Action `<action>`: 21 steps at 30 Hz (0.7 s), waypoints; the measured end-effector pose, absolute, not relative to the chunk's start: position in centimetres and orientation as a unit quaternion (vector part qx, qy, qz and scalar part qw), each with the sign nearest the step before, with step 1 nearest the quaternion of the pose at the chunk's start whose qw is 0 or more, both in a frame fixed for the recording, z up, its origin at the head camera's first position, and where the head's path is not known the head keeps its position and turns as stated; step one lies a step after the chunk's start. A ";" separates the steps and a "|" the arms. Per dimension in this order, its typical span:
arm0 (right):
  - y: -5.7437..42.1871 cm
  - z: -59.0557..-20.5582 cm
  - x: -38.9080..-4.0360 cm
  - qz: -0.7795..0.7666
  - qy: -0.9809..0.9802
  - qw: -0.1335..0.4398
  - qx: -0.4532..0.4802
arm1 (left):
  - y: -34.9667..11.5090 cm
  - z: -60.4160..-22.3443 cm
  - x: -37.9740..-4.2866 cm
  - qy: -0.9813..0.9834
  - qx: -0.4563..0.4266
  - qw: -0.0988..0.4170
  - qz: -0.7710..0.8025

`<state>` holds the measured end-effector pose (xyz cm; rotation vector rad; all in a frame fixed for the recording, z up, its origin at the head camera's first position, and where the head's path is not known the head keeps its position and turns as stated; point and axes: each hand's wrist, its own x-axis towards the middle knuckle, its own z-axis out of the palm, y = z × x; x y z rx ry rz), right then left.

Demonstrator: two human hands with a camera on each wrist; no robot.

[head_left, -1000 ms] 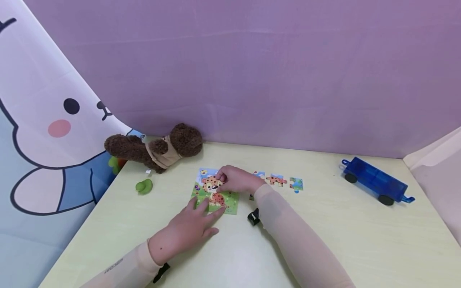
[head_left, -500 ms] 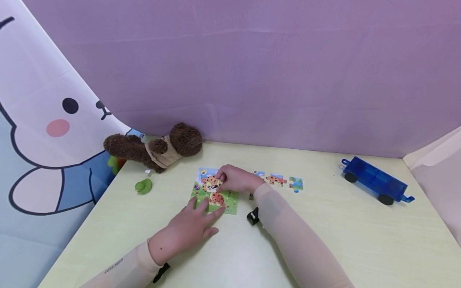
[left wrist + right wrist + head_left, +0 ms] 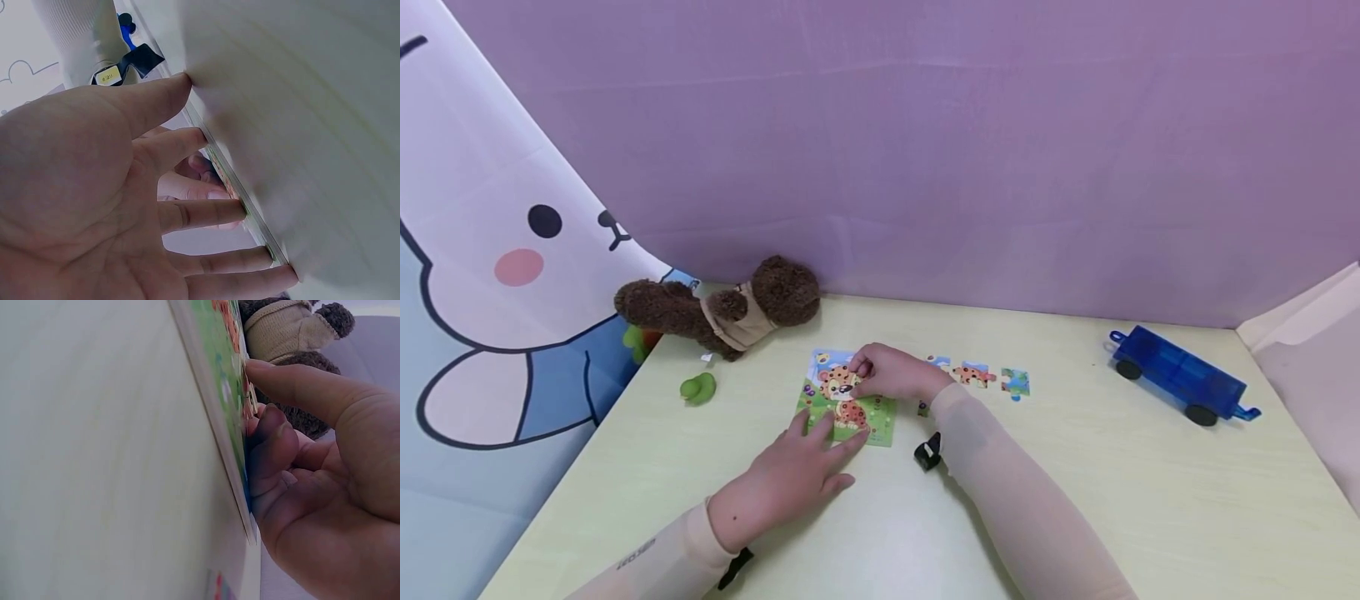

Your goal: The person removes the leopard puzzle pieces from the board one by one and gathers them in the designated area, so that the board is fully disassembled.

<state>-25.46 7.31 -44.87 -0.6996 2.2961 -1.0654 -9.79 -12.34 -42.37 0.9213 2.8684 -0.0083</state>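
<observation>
1. The puzzle board (image 3: 883, 437) is laid flat on the worktop (image 3: 1060, 500), directly under the fingers of the right hand (image 3: 891, 372) and just beyond those of the left hand (image 3: 790, 471).
2. The board's upper part is reached by the right hand from the right side, so part of the picture is covered; its near left part is touched by the left hand.
3. The right thumb and fingers are curled nearly together at the leopard's face; in the right wrist view a thin piece (image 3: 252, 400) is seen between them, apparently pinched. Whether it is fully seated cannot be told.
4. The left fingers are spread and almost straight, their tips set along the board's near edge, with nothing gripped.
5. The board's side edges are seen to run away from the person; which side is longer cannot be told at this slant.
6. To the right of the board, loose pieces (image 3: 975, 375) are strung out sideways, well apart from the left hand. The right hand is clearly nearer to them, and those closest to the board are partly hidden by it.
</observation>
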 end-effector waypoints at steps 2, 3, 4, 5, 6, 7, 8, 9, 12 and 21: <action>7.3 -44.9 -25.4 -0.394 0.845 0.254 -0.257 | -12.3 -42.3 -9.8 0.951 0.303 0.067 0.000; 7.3 -45.0 -25.4 -0.395 0.845 0.253 -0.257 | -12.3 -42.3 -9.8 0.951 0.303 0.067 0.000; 7.3 -45.0 -25.4 -0.397 0.844 0.253 -0.255 | -12.3 -42.3 -9.8 0.951 0.303 0.068 0.001; 7.3 -45.0 -25.3 -0.399 0.844 0.251 -0.255 | -12.3 -42.3 -9.8 0.951 0.302 0.069 0.002; 7.4 -45.0 -25.3 -0.400 0.844 0.250 -0.254 | -12.3 -42.3 -9.8 0.951 0.302 0.069 0.002; 7.3 -45.0 -25.3 -0.403 0.844 0.249 -0.252 | -12.3 -42.3 -9.8 0.951 0.302 0.070 0.002; 7.3 -45.0 -25.3 -0.404 0.844 0.248 -0.251 | -12.3 -42.3 -9.8 0.951 0.303 0.069 0.001; 7.3 -45.0 -25.2 -0.406 0.844 0.248 -0.249 | -12.3 -42.4 -9.8 0.950 0.303 0.069 0.000; 7.3 -45.0 -25.2 -0.404 0.846 0.246 -0.248 | -12.3 -42.3 -9.8 0.950 0.303 0.071 -0.002; 7.1 -44.4 -24.7 -0.379 0.859 0.234 -0.252 | -12.2 -42.2 -9.8 0.951 0.302 0.072 -0.007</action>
